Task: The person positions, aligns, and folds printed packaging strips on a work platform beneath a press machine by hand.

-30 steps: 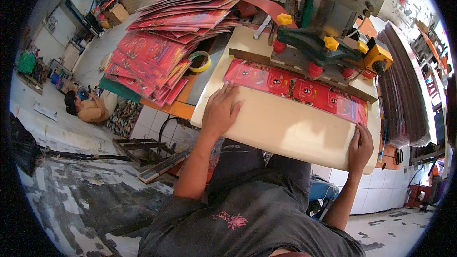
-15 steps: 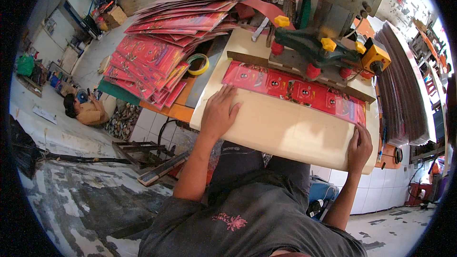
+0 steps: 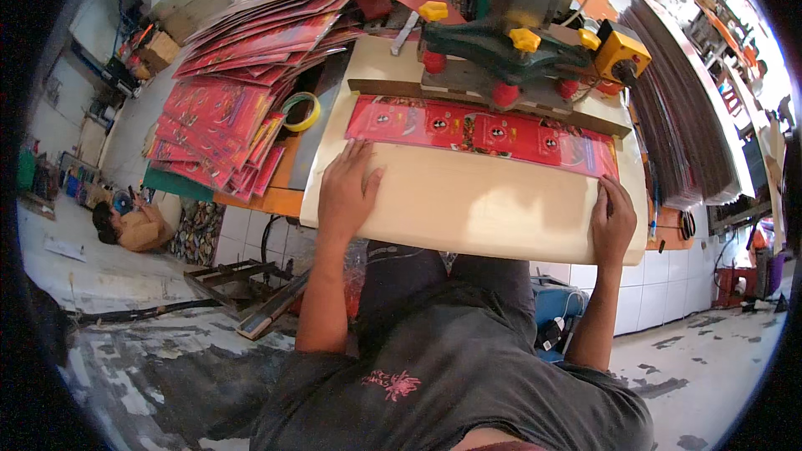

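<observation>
A long red printed sheet lies lengthwise on the pale cream board, its far edge partly under the machine's metal bar. My left hand rests flat on the board, thumb apart, fingertips at the sheet's near left corner. At the near right corner of the sheet, the fingertips of my right hand touch its edge; those fingers lie stretched out and close together. Neither hand grasps anything. Above the sheet stands the press machine, with a dark green frame, yellow knobs and red feet.
Many red printed sheets are stacked unevenly at the left, beside a yellow tape roll. A yellow control box sits right of the machine. Tall dark board stacks stand farther right. Another person sits low at far left.
The whole view has shifted, so the bench sits a little higher and farther left. Both hands keep about the same places at the red sheet's corners.
</observation>
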{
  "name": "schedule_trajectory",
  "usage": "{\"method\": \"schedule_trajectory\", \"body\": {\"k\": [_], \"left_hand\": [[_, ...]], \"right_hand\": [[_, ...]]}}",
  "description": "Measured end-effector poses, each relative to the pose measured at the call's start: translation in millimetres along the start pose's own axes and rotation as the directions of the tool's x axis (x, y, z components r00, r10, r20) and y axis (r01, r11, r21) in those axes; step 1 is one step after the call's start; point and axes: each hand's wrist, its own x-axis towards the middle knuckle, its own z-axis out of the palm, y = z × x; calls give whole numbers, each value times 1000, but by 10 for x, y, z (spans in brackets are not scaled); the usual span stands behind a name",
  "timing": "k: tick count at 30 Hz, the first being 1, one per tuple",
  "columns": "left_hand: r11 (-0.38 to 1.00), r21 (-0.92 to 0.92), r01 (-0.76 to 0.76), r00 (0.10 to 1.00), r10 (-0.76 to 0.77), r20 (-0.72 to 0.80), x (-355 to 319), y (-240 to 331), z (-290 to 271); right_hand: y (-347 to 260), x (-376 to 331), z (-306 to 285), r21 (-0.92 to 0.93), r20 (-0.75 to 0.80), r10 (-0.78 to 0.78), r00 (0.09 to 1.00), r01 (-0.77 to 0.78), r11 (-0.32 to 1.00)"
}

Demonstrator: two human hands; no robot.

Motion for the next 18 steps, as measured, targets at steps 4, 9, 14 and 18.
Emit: {"method": "schedule_trajectory", "body": {"k": [4,9,14,18], "left_hand": [[1000,-6,-8,1000,8,7,4,-7,-1],[1000,-5,12,999,-12,44,-17,-29,17],[1000,10,7,999,-7,39,-32,-19,-8],[1000,-3,-3,999,3,41,-6,8,35]], "right_hand": [[49,-10,24,5,-33,-1,999,1,1000],[16,-10,2,-22,-31,-7,1000,6,1000],[31,-25,-18,-30,-42,-22,999,21,999],[36,-36,-36,-39,-42,-11,999,9,999]]}}
